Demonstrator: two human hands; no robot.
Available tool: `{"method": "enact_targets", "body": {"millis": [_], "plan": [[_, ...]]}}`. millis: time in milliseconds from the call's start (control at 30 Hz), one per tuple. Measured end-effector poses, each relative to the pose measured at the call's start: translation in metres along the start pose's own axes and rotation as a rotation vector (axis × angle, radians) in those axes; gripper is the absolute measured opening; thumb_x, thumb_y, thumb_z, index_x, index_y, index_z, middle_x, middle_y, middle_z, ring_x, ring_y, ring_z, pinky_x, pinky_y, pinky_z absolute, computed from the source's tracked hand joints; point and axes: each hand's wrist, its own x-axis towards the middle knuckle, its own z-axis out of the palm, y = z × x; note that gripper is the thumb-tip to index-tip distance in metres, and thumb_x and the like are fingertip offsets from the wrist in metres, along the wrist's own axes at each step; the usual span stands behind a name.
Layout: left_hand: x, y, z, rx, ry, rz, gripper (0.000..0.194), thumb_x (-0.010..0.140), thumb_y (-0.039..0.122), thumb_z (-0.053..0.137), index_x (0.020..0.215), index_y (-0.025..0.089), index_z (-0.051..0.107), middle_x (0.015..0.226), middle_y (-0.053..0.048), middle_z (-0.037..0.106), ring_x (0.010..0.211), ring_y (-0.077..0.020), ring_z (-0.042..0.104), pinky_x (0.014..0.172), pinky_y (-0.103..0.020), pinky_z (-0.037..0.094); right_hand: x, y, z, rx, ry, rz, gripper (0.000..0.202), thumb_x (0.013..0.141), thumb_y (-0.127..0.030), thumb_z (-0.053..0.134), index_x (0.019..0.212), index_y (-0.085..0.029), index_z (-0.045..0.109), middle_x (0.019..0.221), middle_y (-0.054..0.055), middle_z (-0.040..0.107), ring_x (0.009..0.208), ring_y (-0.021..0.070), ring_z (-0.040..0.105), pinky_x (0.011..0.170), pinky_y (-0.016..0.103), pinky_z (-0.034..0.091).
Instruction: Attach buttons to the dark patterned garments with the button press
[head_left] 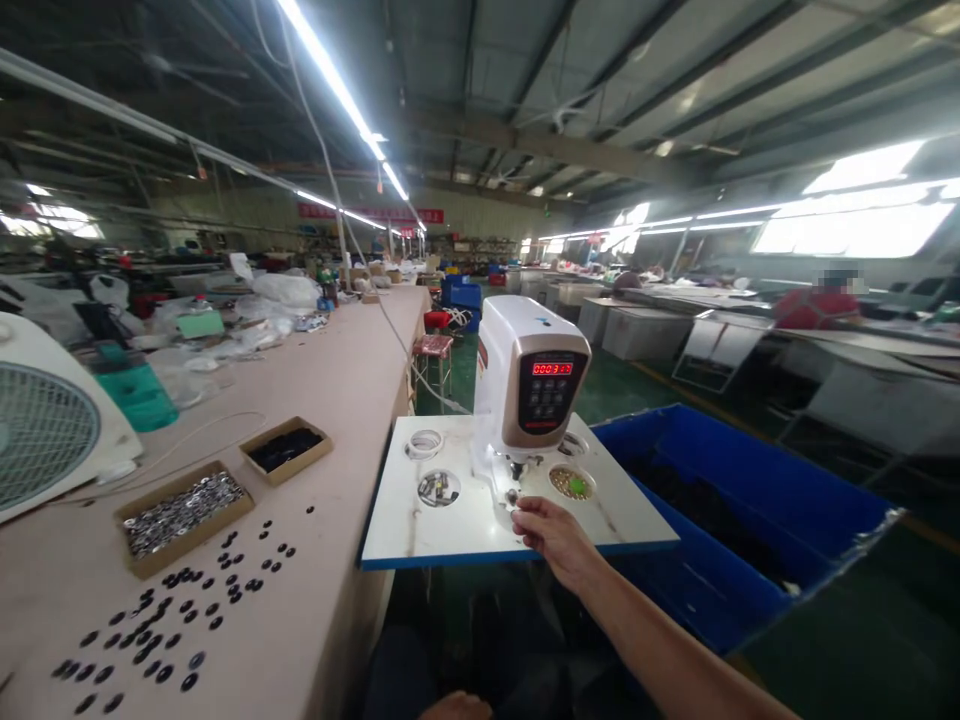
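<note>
My right hand (553, 532) reaches in from the lower right, thumb and fingers pinched together beside the lower die (512, 497) of a white and gold button press (517, 375). Whatever the fingertips hold is too small to make out. The press head has a keypad and a lit red number display (553, 369). It stands on a white board (457, 535) with round openings; one at the right holds small brass-coloured parts (568, 482), another at the left holds small metal pieces (438, 488). Only part of my left hand (456, 706) shows at the bottom edge, its fingers hidden.
Left is a long table (330, 400) with scattered black round buttons (176, 606), a carton of metal parts (184, 510) and a carton of black parts (285, 447). A fan (52, 420) stands at the far left. A blue bin (825, 500) is at the right; a person (817, 305) sits beyond.
</note>
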Motion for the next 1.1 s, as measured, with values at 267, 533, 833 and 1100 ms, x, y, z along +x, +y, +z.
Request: {"method": "enact_targets", "body": {"millis": [267,533,833,1100], "plan": [[-0.064,0.021,-0.025,-0.177,0.359,0.078,0.018,0.072,0.019,0.062,0.090,0.021,0.063,0.101,-0.002,0.069,0.095,-0.0196,0.062,0.078,-0.027,0.044,-0.036,0.024,0.039,-0.443,-0.473,-0.075,0.032,0.068,-0.023,0.075,0.098,-0.015,0.074,0.077,0.000,0.070,0.069,0.0142,0.062,0.068,0.028,0.049],[-0.100,0.041,-0.039,0.085,0.509,0.261,0.025,0.071,0.018,0.063,0.096,0.021,0.061,0.097,-0.004,0.066,0.096,-0.0253,0.056,0.084,-0.041,0.045,-0.103,0.035,0.023,-0.666,-0.563,-0.008,0.039,0.071,-0.009,0.064,0.108,-0.019,0.071,0.080,-0.002,0.071,0.060,0.0105,0.059,0.055,0.020,0.043],[-0.106,0.064,-0.018,0.177,0.733,0.610,0.036,0.071,0.010,0.054,0.106,0.015,0.061,0.089,-0.007,0.063,0.086,-0.0243,0.053,0.082,-0.043,0.046,-0.157,0.018,-0.021,-0.666,-0.406,-0.050,0.039,0.075,-0.008,0.065,0.109,-0.023,0.075,0.082,-0.003,0.073,0.063,0.0105,0.061,0.059,0.019,0.047],[-0.118,0.078,-0.028,0.193,0.879,0.690,0.027,0.087,0.010,0.044,0.105,0.012,0.064,0.084,-0.007,0.066,0.082,-0.0201,0.055,0.090,-0.042,0.047,-0.176,0.010,-0.032,-0.632,-0.442,-0.170,0.036,0.083,-0.012,0.066,0.115,-0.025,0.074,0.093,-0.001,0.076,0.076,0.0119,0.070,0.072,0.020,0.054]]}}
